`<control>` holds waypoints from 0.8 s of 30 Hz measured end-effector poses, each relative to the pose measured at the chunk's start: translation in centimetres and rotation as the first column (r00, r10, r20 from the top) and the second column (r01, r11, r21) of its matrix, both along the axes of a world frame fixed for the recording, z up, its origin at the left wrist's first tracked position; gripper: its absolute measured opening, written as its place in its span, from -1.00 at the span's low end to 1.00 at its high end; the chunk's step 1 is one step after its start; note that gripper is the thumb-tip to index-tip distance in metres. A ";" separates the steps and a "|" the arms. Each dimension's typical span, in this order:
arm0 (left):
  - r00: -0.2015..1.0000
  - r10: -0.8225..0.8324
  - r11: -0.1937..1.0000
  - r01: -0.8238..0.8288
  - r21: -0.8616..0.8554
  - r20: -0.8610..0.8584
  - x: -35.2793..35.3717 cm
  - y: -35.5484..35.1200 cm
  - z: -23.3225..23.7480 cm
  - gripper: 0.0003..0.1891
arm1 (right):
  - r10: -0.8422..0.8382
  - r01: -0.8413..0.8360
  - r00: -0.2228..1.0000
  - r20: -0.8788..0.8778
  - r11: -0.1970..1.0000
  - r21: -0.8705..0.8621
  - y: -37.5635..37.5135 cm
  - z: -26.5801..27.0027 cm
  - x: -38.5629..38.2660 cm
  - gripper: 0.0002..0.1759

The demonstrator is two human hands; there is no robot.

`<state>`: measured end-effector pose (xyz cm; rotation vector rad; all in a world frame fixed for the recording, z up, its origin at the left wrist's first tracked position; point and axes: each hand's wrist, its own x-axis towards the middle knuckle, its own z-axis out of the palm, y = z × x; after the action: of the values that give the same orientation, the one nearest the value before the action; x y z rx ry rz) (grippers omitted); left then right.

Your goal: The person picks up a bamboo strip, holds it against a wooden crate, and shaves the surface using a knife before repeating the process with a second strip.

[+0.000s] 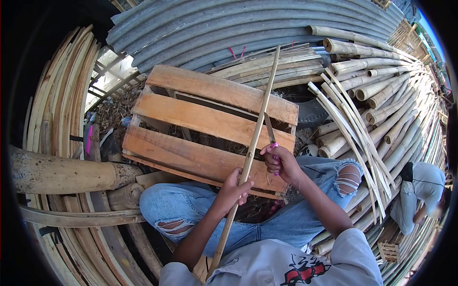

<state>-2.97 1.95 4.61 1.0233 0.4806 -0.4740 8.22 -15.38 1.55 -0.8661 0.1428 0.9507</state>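
Observation:
A long, narrow bamboo strip point(258, 128) runs from my lap up past the wooden crate. My left hand point(234, 188) is wrapped round its lower middle. My right hand point(281, 164) grips the pink handle of a knife point(269, 127), whose blade points up and touches or nearly touches the strip's right side. The slatted wooden crate point(200, 119) lies in front of my knees, beneath the strip and the knife.
Bamboo poles point(377, 90) are piled at the right, with split strips point(355, 138) over them. More strips point(59, 105) and a thick bamboo pole point(62, 171) lie left. Corrugated sheets point(191, 33) stand behind the crate. Another person point(422, 190) bends at the far right.

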 end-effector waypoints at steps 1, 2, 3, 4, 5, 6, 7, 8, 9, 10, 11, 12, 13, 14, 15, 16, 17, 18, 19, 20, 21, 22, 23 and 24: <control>1.000 0.004 0.999 -0.005 -0.047 -0.007 0.0 0.0 -0.1 -0.84 | 0.058 -0.046 0.995 0.085 0.990 -0.136 0.1 1.0 -0.1 -0.74; 1.000 0.007 0.996 -0.008 -0.092 -0.011 0.1 0.1 -0.2 -0.85 | 0.124 -0.077 0.978 0.165 0.960 -0.271 0.3 1.6 -0.1 -0.72; 1.000 0.008 0.996 -0.009 -0.088 -0.006 0.3 0.3 -0.2 -0.85 | 0.124 -0.076 0.978 0.170 0.961 -0.267 0.3 1.7 -0.2 -0.72; 1.000 0.002 0.987 -0.006 -0.162 -0.025 0.4 0.4 -0.1 -0.87 | 0.189 -0.075 0.940 0.285 0.927 -0.368 0.3 1.8 -0.6 -0.70; 0.999 -0.004 0.972 -0.007 -0.236 -0.045 0.3 0.6 -0.1 -0.89 | 0.263 -0.060 0.884 0.387 0.884 -0.465 0.3 1.8 -1.1 -0.67; 0.999 -0.001 0.972 -0.009 -0.233 -0.042 0.2 0.8 -0.3 -0.89 | 0.265 -0.061 0.882 0.390 0.885 -0.462 0.3 1.8 -1.7 -0.67; 1.000 -0.006 0.964 -0.002 -0.265 -0.027 0.2 1.0 -0.7 -0.88 | 0.325 -0.023 0.813 0.484 0.848 -0.530 0.3 1.7 -2.4 -0.65; 1.000 -0.010 0.954 0.007 -0.298 -0.009 0.2 1.2 -1.0 -0.86 | 0.388 0.027 0.728 0.565 0.807 -0.590 0.3 1.7 -3.1 -0.64; 1.000 -0.006 0.954 0.006 -0.299 -0.001 0.2 1.2 -1.0 -0.86 | 0.391 0.028 0.723 0.570 0.807 -0.590 0.4 2.0 -3.7 -0.64; 1.000 0.008 0.949 -0.010 -0.315 -0.008 0.2 1.1 -1.0 -0.89 | 0.356 0.024 0.792 0.496 0.794 -0.608 0.5 2.6 -4.3 -0.65; 1.000 0.023 0.943 -0.027 -0.333 -0.017 0.2 1.0 -0.9 -0.92 | 0.317 0.015 0.852 0.416 0.780 -0.626 0.6 2.8 -5.1 -0.66; 1.000 0.028 0.942 -0.030 -0.334 -0.009 0.2 0.9 -0.9 -0.92 | 0.237 0.091 0.857 0.457 0.804 -0.588 0.7 2.1 -6.0 -0.65; 1.000 0.030 0.952 -0.030 -0.305 -0.007 0.2 0.8 -0.9 -0.92 | 0.241 0.092 0.853 0.463 0.803 -0.589 0.6 1.5 -6.7 -0.65; 1.000 0.031 0.961 -0.031 -0.275 -0.005 0.2 0.7 -1.0 -0.91 | 0.233 0.142 0.842 0.487 0.775 -0.616 0.5 0.9 -7.3 -0.63; 0.999 0.033 0.960 -0.032 -0.278 -0.001 0.1 0.6 -1.0 -0.91 | 0.226 0.191 0.830 0.511 0.744 -0.640 0.4 0.6 -7.7 -0.61; 0.999 0.033 0.968 -0.030 -0.249 0.007 0.0 0.6 -1.1 -0.90 | 0.346 0.236 0.767 0.541 0.632 -0.738 0.4 0.6 -7.9 -0.58; 0.999 0.031 0.975 -0.027 -0.220 0.014 -0.1 0.5 -1.1 -0.90 | 0.347 0.238 0.765 0.543 0.630 -0.739 0.4 0.9 -8.1 -0.58; 0.999 0.029 0.974 -0.025 -0.223 0.017 -0.1 0.6 -1.1 -0.90 | 0.433 0.216 0.737 0.518 0.576 -0.788 0.5 1.3 -8.3 -0.60; 0.999 0.013 0.981 -0.003 -0.192 0.050 -0.2 0.6 -1.1 -0.90 | 0.516 0.198 0.706 0.486 0.515 -0.834 0.6 1.6 -8.5 -0.61; 0.997 -0.004 0.987 0.017 -0.160 0.083 -0.3 0.6 -1.1 -0.90 | 0.517 0.203 0.704 0.487 0.511 -0.835 0.7 1.6 -8.5 -0.61; 0.996 -0.004 0.986 0.019 -0.166 0.089 -0.4 0.6 -1.1 -0.90 | 0.573 0.239 0.611 0.546 0.524 -0.817 0.8 1.4 -8.3 -0.65; 0.995 -0.015 0.990 0.028 -0.136 0.095 -0.5 0.8 -1.2 -0.88 | 0.622 0.272 0.509 0.595 0.539 -0.797 0.8 1.1 -7.9 -0.68; 0.995 -0.026 0.994 0.037 -0.105 0.101 -0.6 0.8 -1.3 -0.85 | 0.626 0.277 0.505 0.594 0.535 -0.798 0.7 0.6 -7.2 -0.68; 0.994 -0.024 0.993 0.035 -0.110 0.108 -0.6 0.7 -1.4 -0.85 | 0.653 0.300 0.490 0.578 0.496 -0.815 0.7 0.0 -6.1 -0.69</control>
<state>-3.57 2.63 3.17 0.9439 0.3406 -0.4652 2.10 -14.68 1.54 -2.3326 -0.4603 0.4781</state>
